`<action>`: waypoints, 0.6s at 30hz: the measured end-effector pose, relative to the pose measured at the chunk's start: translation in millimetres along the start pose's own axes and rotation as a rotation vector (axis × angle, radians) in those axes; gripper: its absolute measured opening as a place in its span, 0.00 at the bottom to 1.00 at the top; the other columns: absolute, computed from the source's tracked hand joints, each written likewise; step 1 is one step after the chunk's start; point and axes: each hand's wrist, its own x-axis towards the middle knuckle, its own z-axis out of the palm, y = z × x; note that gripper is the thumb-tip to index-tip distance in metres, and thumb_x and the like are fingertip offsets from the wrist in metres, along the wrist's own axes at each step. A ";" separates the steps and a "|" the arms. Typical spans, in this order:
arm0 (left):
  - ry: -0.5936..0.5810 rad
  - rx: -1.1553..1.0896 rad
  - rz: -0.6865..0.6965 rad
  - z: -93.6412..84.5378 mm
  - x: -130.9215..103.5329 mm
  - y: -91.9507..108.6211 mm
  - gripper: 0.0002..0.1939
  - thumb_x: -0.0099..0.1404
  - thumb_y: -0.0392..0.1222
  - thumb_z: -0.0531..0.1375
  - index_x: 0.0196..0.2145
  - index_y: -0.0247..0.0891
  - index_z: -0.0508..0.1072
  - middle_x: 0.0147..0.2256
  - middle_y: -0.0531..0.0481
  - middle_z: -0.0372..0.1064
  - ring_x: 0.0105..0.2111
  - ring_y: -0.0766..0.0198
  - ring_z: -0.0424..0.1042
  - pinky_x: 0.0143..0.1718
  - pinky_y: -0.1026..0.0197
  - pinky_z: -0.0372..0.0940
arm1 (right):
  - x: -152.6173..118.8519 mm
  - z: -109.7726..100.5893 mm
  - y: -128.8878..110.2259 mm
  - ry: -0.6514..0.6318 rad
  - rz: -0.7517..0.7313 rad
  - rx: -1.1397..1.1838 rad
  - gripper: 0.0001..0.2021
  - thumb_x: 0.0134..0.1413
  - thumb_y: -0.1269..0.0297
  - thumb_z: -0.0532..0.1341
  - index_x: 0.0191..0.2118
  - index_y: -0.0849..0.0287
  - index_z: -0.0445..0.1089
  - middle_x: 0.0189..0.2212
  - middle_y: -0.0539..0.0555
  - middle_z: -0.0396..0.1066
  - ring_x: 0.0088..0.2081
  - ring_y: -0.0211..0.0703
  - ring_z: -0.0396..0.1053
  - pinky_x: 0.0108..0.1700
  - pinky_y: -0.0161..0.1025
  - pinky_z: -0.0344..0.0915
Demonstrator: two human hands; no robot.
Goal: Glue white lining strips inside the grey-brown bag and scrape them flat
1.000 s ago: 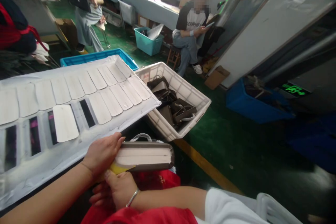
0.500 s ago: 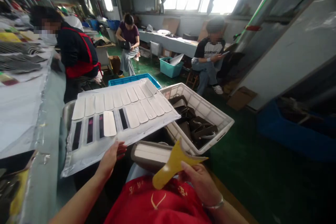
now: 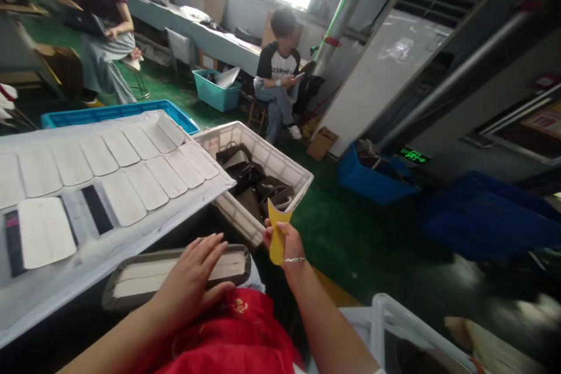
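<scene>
My right hand (image 3: 290, 243) grips a yellow flat piece (image 3: 277, 239) with a forked, curved top end; it is held upright in front of the white crate. My left hand (image 3: 195, 269) lies with fingers stretched out over a grey-brown, round-ended item (image 3: 144, 274) with a white inner panel, which rests at my lap and is partly hidden by that hand. Left of it, a pale covered board (image 3: 131, 234) carries rows of white rounded strips (image 3: 72, 165). One white strip (image 3: 46, 232) lies out of line, beside dark strips (image 3: 97, 209).
A white crate (image 3: 298, 187) with dark bags stands ahead, a blue crate (image 3: 177, 114) behind the board. At lower right is a clear plastic bin (image 3: 381, 310). Two people (image 3: 280, 70) sit farther off. Blue tubs (image 3: 372, 181) stand on the floor at right.
The view has swung right. My left hand has moved from the board's edge onto the grey-brown item. My right hand has carried the yellow piece forward, away from my lap, and turned it upright.
</scene>
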 end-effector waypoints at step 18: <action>-0.169 0.322 0.167 21.2 25.6 2.6 0.35 0.59 0.62 0.53 0.60 0.42 0.57 0.58 0.40 0.58 0.56 0.48 0.59 0.56 0.47 0.49 | 33.6 29.4 48.0 -0.056 -0.364 -0.438 0.09 0.47 0.59 0.59 0.27 0.58 0.60 0.14 0.41 0.51 0.15 0.29 0.48 0.17 0.30 0.49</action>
